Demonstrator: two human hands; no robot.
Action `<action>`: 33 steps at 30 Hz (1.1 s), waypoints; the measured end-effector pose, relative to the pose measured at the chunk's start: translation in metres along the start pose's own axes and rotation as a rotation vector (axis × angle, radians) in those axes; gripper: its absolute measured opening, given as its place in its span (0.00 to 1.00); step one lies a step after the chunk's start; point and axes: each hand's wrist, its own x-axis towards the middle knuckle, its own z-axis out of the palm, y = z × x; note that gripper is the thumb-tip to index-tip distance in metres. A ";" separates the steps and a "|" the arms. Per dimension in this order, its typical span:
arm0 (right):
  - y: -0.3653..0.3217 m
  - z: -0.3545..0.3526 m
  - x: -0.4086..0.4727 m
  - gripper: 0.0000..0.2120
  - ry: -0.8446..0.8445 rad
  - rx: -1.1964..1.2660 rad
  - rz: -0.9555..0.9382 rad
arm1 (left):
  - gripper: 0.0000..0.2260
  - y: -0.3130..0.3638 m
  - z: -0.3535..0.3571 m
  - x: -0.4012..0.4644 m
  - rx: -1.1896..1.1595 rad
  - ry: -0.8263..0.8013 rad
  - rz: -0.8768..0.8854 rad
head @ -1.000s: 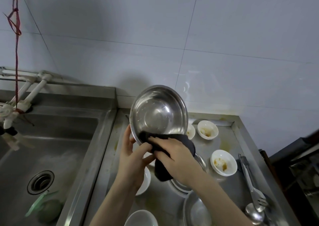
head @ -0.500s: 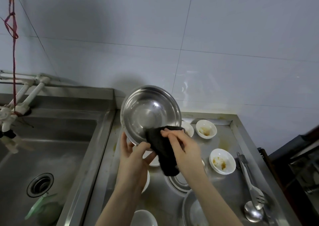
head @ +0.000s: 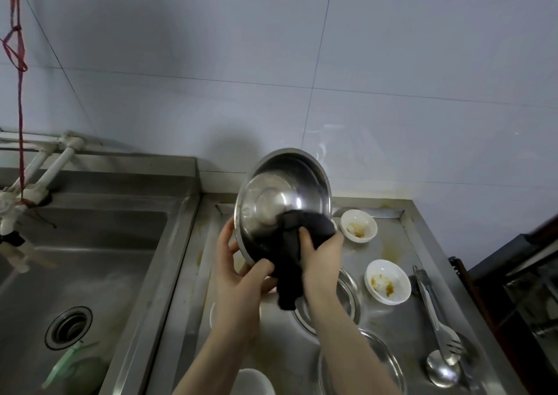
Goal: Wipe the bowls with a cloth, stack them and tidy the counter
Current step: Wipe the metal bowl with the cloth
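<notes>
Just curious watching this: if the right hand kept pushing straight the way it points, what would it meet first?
The right hand grips the dark cloth against the steel bowl, so the bowl's surface comes first. Beyond it probably the tiled wall, though depth is unclear.

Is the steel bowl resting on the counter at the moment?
No, the left hand holds the steel bowl tilted up above the counter while the right hand presses the dark cloth against it.

Two bare forearms enter from the bottom edge. No sleeve covers them up to the edge. The left hand [head: 241, 277] and the right hand [head: 321, 259] wear no glove. The fingers [head: 225, 243] carry no ring; the wrists carry no watch.
</notes>
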 end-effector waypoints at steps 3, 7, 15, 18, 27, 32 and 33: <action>-0.012 -0.019 0.030 0.17 0.034 -0.196 -0.305 | 0.36 0.011 -0.022 0.003 0.073 -0.131 -0.113; -0.032 -0.040 0.052 0.20 -0.021 -0.573 -0.625 | 0.34 0.023 -0.040 0.013 0.140 -0.243 -0.226; -0.016 -0.026 0.004 0.24 -0.068 -0.105 -0.036 | 0.32 0.018 -0.011 0.022 0.036 -0.125 -0.098; -0.020 -0.042 0.020 0.21 -0.002 -0.311 -0.216 | 0.33 0.030 -0.030 0.022 0.171 -0.247 -0.163; -0.053 -0.053 0.037 0.12 -0.042 -0.440 -0.653 | 0.29 0.063 -0.041 0.044 0.461 -0.278 -0.029; -0.033 -0.029 0.012 0.13 0.121 -0.002 -0.131 | 0.30 0.026 -0.011 0.017 0.258 -0.043 0.256; -0.028 -0.027 0.009 0.14 0.127 0.005 -0.085 | 0.29 0.020 -0.004 0.011 0.268 -0.012 0.282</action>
